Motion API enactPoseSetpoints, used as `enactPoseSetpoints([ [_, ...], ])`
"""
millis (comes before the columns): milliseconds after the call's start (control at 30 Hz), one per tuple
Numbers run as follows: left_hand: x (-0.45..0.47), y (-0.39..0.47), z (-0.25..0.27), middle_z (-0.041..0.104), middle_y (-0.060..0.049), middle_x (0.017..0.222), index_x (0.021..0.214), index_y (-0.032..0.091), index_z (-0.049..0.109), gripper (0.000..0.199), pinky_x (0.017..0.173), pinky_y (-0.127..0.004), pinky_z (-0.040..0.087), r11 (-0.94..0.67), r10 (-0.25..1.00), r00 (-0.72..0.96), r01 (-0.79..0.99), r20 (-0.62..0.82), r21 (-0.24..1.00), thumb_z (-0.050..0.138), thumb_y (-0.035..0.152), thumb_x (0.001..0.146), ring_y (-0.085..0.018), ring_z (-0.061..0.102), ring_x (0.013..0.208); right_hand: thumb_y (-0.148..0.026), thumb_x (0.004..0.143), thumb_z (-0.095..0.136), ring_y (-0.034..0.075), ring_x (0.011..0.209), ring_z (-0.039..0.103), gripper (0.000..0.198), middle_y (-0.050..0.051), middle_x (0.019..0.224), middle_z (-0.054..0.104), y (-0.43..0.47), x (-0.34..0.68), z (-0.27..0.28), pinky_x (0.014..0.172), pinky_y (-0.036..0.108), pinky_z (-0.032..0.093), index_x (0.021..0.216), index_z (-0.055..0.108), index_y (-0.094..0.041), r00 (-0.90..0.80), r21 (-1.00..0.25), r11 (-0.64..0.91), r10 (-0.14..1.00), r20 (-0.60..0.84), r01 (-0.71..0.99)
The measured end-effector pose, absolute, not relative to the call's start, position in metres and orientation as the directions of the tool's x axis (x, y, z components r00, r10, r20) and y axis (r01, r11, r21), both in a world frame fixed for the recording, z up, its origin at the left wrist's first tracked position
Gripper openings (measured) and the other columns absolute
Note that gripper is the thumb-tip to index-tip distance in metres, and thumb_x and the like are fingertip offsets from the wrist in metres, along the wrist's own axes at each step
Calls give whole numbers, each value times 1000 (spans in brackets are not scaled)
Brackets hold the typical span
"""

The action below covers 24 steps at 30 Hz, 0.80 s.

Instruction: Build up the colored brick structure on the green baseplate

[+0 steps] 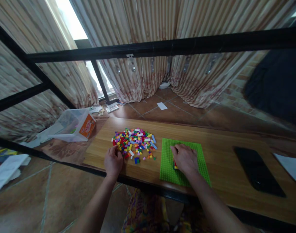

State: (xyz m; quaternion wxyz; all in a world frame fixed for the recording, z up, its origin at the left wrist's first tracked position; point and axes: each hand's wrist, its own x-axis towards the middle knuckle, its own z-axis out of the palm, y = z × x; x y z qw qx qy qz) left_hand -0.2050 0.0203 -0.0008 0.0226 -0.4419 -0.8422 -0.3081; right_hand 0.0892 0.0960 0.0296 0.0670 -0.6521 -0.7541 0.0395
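Observation:
A pile of small multicoloured toy bricks (135, 141) lies spread on the wooden table. At its near left edge rests my left hand (113, 160), fingers curled in; whatever they hold, if anything, is hidden. To the right of the pile a green studded baseplate (167, 161) lies flat. Over its middle is my right hand (186, 157), fingers bent and drawn together. Partly under that hand, a few joined red, yellow and blue bricks (175, 165) show on the plate. A loose blue and green brick piece (137, 160) sits in front of the pile.
A clear plastic box (74, 124) with an orange label stands left of the table board (221, 161). A black phone-like slab (258, 171) and white paper (290, 166) lie at the right. A dark metal rail (162, 48) crosses behind, before striped curtains.

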Motion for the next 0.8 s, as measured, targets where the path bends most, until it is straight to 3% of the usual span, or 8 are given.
enactPoseSetpoints([
  [267, -203, 19, -2, 66, -8, 105, 110, 19, 64, 31, 84, -32, 48, 411, 735, -616, 737, 283, 537, 51, 17, 81, -22, 62, 98, -45, 97, 35, 22, 84, 60, 42, 7, 91, 69, 96, 97, 20, 73, 35, 34, 82, 67, -22, -190, -159, 219, 966, 177, 963],
  [400, -204, 19, -4, 66, -9, 104, 109, 18, 64, 30, 84, -32, 49, 385, 736, -608, 737, 297, 555, 50, 17, 83, -21, 62, 96, -41, 96, 39, 24, 89, 58, 37, 9, 94, 69, 90, 94, 22, 82, 38, 34, 89, 69, -20, -182, -197, 253, 929, 323, 947],
  [500, -204, 18, -5, 66, -8, 103, 108, 19, 64, 29, 84, -33, 49, 377, 738, -602, 742, 305, 554, 49, 17, 83, -22, 62, 96, -37, 96, 41, 24, 96, 55, 33, 9, 101, 67, 74, 71, 28, 89, 38, 34, 97, 68, -20, -277, -270, 404, 870, 408, 874],
  [633, -204, 18, -6, 66, -9, 102, 108, 19, 64, 29, 86, -34, 48, 371, 739, -597, 748, 313, 550, 49, 17, 83, -22, 61, 97, -35, 96, 42, 20, 94, 54, 28, 5, 100, 66, 43, 18, 31, 86, 33, 36, 98, 67, -23, -477, -391, 584, 809, 343, 711],
  [800, -204, 18, -6, 66, -9, 104, 108, 19, 63, 30, 87, -35, 48, 365, 746, -588, 753, 313, 547, 50, 15, 82, -23, 61, 98, -43, 91, 52, 26, 96, 52, 28, 8, 96, 64, 23, -35, 24, 84, 39, 35, 104, 65, -21, -460, -328, 521, 853, 248, 788],
])
